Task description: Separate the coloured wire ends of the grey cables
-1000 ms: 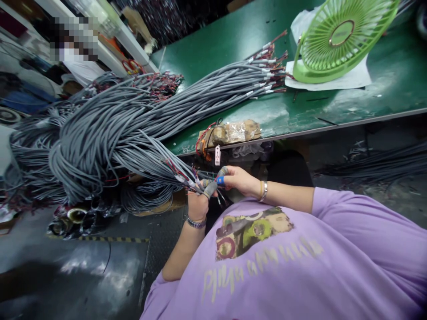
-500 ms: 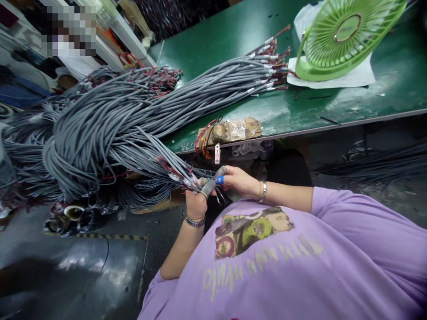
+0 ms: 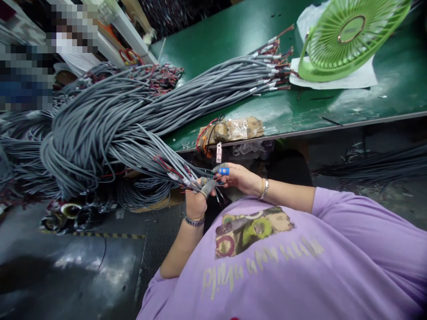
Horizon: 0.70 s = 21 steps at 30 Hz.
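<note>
A thick bundle of grey cables hangs over the front edge of the green table toward me. My left hand is closed around the cable ends, thumb on top, with grey covers on its fingertips. Thin coloured wires stick out of the ends past that thumb. My right hand, with a blue band on one finger, pinches at these thin wires just right of the left hand. Its fingertips partly hide the wires. More stripped ends with red wires lie left of my left hand.
On the green table a long grey cable bundle stretches right toward a green fan on white paper. A taped cardboard block sits at the front edge. Coiled cables lie below. A person is at the upper left.
My right hand has shifted slightly right, away from my left thumb, and its fingers have turned, showing more of the thin wires. My left hand keeps its hold on the cables.
</note>
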Motion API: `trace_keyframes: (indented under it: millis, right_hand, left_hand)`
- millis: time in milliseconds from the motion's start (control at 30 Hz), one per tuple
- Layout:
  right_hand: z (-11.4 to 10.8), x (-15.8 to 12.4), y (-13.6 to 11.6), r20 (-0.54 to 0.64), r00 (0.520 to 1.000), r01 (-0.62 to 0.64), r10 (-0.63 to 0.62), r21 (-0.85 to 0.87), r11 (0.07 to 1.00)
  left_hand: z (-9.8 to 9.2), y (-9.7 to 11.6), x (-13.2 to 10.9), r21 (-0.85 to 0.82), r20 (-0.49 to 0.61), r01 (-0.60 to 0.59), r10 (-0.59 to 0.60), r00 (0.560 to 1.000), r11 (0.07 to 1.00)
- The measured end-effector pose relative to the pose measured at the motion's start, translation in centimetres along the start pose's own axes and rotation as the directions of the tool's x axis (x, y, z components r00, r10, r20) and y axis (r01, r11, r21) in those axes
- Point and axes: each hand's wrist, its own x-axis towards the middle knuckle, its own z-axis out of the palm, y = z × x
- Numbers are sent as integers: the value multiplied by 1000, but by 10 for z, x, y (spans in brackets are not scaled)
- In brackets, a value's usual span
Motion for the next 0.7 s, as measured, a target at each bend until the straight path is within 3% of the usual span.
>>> trace_keyframes:
  millis: [300,600,700]
  right_hand:
    - [8,6,5,19,997,82,-80,-100,992]
    - [5,4,4,-13,996,-93,93,24,995]
    - [-1,8,2,-62,992,-98,105,110,989]
  left_hand:
    - [-2,3,0,23,58,-10,9,998,1000]
    - [4,3,0,-7,-8,-13,13,1000,1000]
    - [2,3,0,-24,7,26,-26,1000,999]
